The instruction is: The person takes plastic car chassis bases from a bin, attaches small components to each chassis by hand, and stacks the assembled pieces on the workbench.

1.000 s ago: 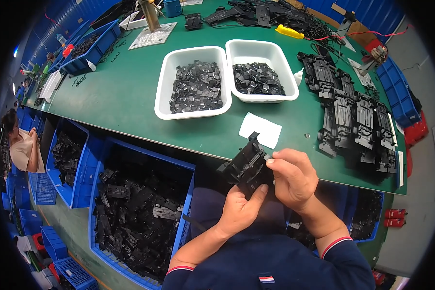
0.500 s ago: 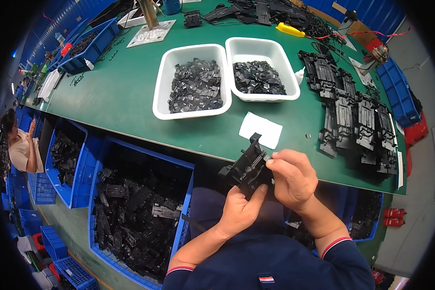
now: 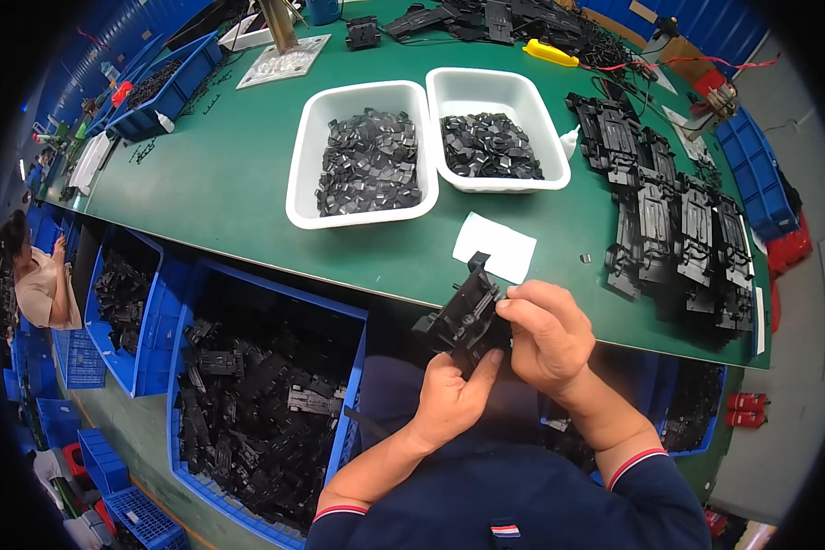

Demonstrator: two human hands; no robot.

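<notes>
Green tabletop [image 3: 202, 174], white tubs [image 3: 481, 92] and pale sheet [image 3: 501, 250] beyond the black part [image 3: 461, 318]

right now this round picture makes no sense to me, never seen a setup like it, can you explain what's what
These are a person's own bare hands, seen by a wide fisheye camera worn on the head, looking down; that lens bends straight edges. The left hand holds a black part. The right hand has its fingers at the part's right side; whether they pinch something small is hard to tell. On the green table stand two white tubs of small black pieces, plus a white sheet and, right, larger black parts.
</notes>
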